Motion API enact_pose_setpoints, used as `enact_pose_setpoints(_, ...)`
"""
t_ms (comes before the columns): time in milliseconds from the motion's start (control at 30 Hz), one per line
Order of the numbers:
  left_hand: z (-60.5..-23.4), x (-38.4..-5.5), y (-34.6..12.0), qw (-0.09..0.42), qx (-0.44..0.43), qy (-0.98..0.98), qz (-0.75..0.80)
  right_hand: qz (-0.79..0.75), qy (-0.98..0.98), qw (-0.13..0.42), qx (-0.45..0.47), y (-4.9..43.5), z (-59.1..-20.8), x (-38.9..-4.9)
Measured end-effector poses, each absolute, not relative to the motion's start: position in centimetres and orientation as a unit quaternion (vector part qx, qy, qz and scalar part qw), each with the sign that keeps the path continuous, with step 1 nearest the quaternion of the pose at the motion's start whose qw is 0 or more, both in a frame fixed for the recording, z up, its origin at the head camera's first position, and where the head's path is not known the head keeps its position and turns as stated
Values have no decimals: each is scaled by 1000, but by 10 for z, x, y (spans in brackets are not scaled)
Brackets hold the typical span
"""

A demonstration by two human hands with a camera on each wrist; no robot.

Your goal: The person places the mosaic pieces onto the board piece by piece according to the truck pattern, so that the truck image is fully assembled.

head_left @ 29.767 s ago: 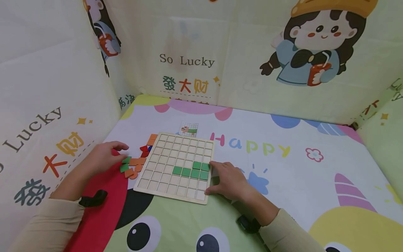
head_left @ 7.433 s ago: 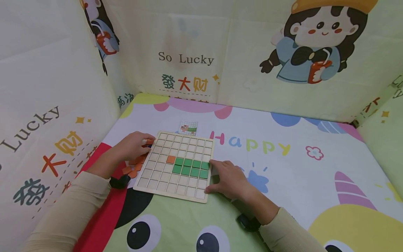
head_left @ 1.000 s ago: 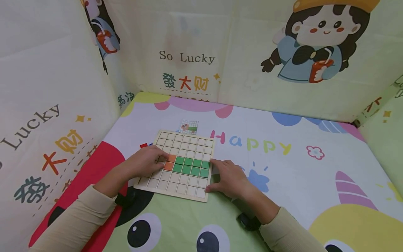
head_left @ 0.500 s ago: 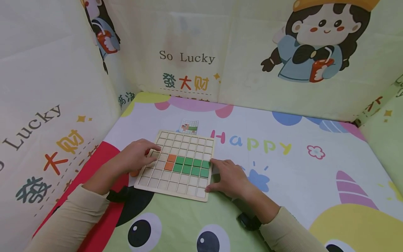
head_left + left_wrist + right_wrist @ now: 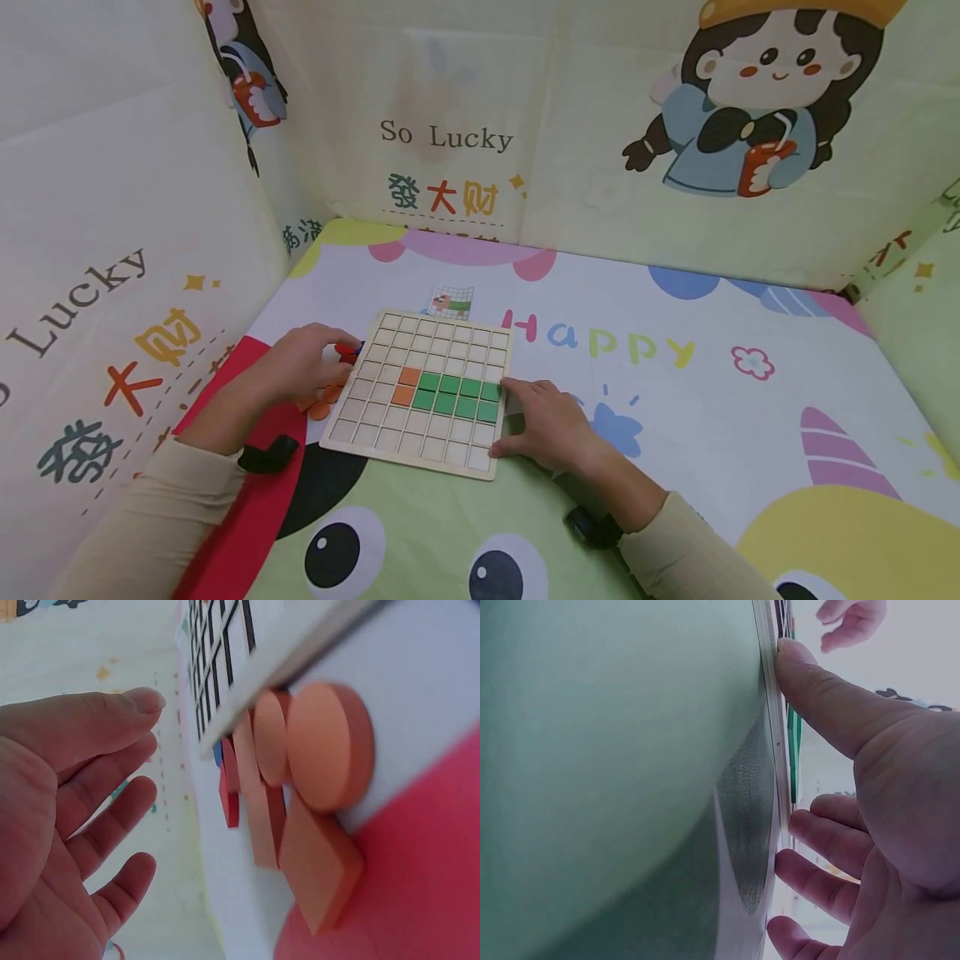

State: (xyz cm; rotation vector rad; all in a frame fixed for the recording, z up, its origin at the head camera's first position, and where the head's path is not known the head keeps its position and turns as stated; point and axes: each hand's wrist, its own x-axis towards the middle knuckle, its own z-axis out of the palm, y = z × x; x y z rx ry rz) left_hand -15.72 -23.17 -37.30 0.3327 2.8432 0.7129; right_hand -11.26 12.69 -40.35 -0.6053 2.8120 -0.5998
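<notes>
Wooden grid board [image 5: 435, 429] lies flat on the counter [image 5: 750, 442], its cells holding ten squares: eight green tiles [image 5: 444, 404] in two rows of four, and two orange tiles [image 5: 402, 395] at their left end. Off its left edge you have two orange discs [image 5: 326, 746], plus red pieces [image 5: 227, 801] and other orange pieces [image 5: 315, 870], too overlapped to count. Your left grip [image 5: 300, 362] hovers beside them, fingers loose, holding nothing; your right grip [image 5: 551, 425] rests unclenched against the board's right edge. One printed card [image 5: 452, 302] lies behind the board.
</notes>
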Motion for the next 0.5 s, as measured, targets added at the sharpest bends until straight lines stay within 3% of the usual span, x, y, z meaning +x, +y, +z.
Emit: enact_pose_setpoints(500, -383, -162, -253, 135, 62, 956, 251, -208, 951, 102, -204, 127, -403, -112)
